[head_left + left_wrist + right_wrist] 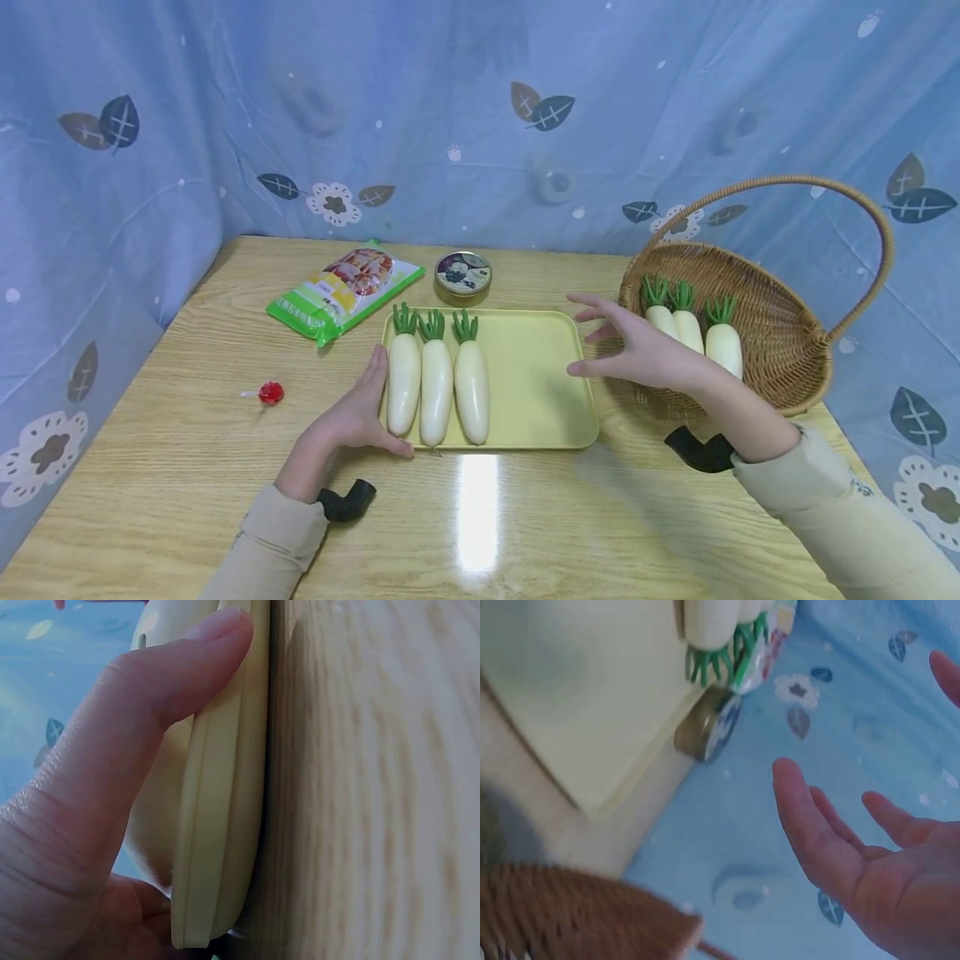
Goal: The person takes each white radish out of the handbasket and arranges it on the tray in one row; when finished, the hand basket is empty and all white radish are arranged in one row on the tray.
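Note:
A yellow tray (pixel 536 375) lies on the table with three white radishes (pixel 471 392) side by side in its left half, green tops toward the back. At the tray's front left corner my left hand (pixel 352 417) holds the edge, its thumb (pixel 187 667) across the front rim and its fingers along the left side. My right hand (pixel 645 346) hovers between the tray's right side and a wicker basket (pixel 780 350), fingers spread and nothing in them. Three more white radishes (pixel 723 350) lie in the basket, their lower ends partly hidden by my right arm.
Behind the tray stands a round tin (pixel 462 277), with a green and white food packet (pixel 347 290) to its left. A red lollipop (pixel 271 393) lies on the left of the table. The basket's tall handle (pixel 795 180) arches up before the blue curtain (pixel 465 125).

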A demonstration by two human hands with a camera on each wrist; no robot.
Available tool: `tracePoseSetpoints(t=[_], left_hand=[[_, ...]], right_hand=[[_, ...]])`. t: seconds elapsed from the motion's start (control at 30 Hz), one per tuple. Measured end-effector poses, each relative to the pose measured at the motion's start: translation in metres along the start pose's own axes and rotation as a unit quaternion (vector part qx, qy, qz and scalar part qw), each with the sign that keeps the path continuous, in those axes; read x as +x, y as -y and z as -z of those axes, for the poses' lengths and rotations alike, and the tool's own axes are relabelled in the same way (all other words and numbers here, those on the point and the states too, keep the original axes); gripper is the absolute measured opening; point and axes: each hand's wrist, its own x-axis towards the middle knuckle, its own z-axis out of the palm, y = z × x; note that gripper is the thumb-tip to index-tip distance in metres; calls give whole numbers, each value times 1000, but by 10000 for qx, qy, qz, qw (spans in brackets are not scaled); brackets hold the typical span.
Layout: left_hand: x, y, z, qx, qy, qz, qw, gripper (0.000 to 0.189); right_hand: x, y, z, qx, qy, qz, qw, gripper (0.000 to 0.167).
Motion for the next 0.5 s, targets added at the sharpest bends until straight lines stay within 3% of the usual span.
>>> tracePoseSetpoints(t=[0.5], left_hand=[[1,1,-1,48,45,88,9999,149]], right_hand=[[-30,-23,61,-246,168,-152,9994,77]])
